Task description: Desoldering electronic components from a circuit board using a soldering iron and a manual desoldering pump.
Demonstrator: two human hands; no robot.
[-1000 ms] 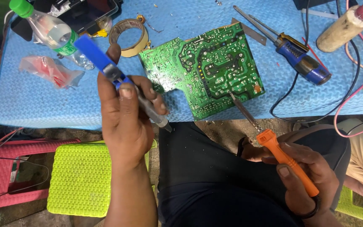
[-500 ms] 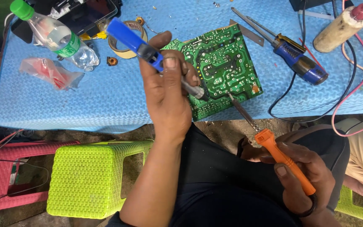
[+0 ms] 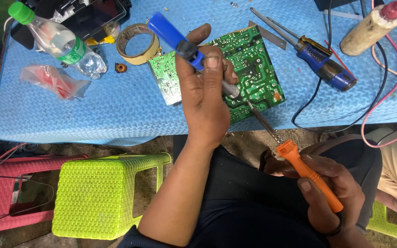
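A green circuit board (image 3: pixel 253 73) lies solder side up on the blue mat (image 3: pixel 116 110), near its front edge. My left hand (image 3: pixel 205 98) grips a blue-handled desoldering pump (image 3: pixel 175 39), with its metal tip resting on the board. My right hand (image 3: pixel 329 193) holds an orange-handled soldering iron (image 3: pixel 306 172). The iron's metal tip reaches the board's front edge, right beside the pump tip.
On the mat lie a plastic bottle with a green cap (image 3: pixel 56 39), a tape roll (image 3: pixel 138 43), a red plastic bag (image 3: pixel 53 80), a blue screwdriver (image 3: pixel 320 64), a glue bottle (image 3: pixel 368 30) and cables (image 3: pixel 382 92). A lime stool (image 3: pixel 102 193) and pink stool (image 3: pixel 5 188) stand below.
My left hand has carried the pump from left of the board up and right, onto the board beside the iron tip. My right hand has stayed roughly in place.
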